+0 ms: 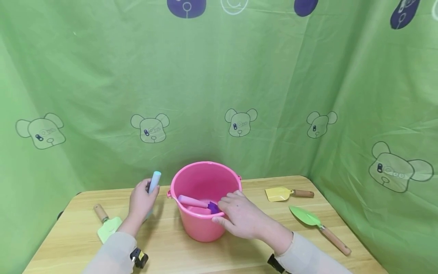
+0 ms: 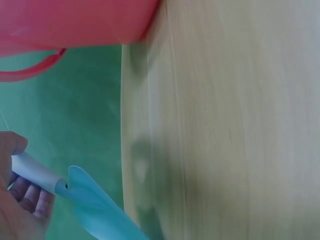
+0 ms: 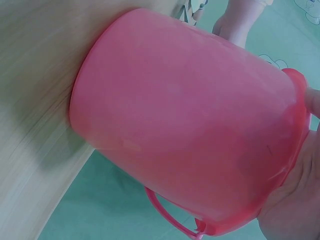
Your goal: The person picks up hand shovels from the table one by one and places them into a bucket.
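while the left hand is curled round a blue trowel by its handle, the right hand grips the near-right rim of the pink bucket, which stands upright on the wooden table. inside leans a pink-handled purple tool, its tip hard to make out. a pale green shovel lies to the left, a yellow shovel and a green trowel to the right.

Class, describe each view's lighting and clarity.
Head view: bright, printed bears on the green cloth clear; left wrist view: hazy, a soft shadow on the wooden table; right wrist view: also hazy, a shadow on the table beside the pink bucket.
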`<action>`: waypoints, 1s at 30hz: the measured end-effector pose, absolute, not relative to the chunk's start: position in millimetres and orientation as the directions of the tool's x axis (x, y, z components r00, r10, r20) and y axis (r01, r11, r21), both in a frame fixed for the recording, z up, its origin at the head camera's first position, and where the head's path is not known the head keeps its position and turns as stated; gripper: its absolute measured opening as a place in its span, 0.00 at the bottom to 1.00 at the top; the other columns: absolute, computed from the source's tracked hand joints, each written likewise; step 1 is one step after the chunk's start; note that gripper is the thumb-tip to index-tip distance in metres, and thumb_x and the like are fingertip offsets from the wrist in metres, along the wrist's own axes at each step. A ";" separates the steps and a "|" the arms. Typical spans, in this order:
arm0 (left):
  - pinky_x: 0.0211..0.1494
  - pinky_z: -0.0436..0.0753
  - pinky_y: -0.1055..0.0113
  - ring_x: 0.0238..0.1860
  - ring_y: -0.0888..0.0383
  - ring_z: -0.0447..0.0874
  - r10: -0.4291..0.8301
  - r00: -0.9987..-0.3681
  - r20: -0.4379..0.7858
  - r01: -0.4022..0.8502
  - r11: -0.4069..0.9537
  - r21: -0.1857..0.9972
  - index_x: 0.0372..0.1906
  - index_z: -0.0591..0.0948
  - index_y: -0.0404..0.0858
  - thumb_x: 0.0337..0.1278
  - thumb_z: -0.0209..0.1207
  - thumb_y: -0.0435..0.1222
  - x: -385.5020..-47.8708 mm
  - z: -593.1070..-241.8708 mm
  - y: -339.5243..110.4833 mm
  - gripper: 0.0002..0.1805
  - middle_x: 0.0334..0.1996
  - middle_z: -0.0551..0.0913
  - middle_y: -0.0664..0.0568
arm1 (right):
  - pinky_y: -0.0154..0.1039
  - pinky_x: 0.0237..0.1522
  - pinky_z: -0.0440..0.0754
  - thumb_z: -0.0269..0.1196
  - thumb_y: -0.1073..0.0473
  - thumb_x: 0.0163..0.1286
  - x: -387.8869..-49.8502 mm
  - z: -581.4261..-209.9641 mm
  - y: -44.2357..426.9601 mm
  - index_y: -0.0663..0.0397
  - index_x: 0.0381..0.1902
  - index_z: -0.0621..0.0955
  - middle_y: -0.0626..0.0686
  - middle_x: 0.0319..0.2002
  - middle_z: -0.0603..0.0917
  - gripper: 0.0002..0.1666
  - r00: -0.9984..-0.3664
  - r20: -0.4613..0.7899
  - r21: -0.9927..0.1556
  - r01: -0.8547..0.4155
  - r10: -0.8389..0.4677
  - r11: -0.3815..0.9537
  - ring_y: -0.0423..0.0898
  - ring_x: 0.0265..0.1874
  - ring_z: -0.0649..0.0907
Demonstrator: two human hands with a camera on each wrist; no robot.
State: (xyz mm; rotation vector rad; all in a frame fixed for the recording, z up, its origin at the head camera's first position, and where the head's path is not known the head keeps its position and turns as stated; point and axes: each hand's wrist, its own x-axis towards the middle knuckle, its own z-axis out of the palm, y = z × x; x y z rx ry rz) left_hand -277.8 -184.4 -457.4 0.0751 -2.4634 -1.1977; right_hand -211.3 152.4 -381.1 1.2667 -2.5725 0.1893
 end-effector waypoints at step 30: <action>0.57 0.79 0.46 0.51 0.38 0.84 -0.191 -0.913 0.361 0.191 0.582 0.791 0.55 0.79 0.29 0.63 0.64 0.37 -262.6 -444.6 -173.4 0.20 0.49 0.84 0.33 | 0.38 0.45 0.65 0.49 0.36 0.77 -211.6 -381.1 151.7 0.41 0.28 0.72 0.37 0.25 0.67 0.22 -0.579 0.299 0.001 -0.795 -0.759 0.607 0.39 0.31 0.67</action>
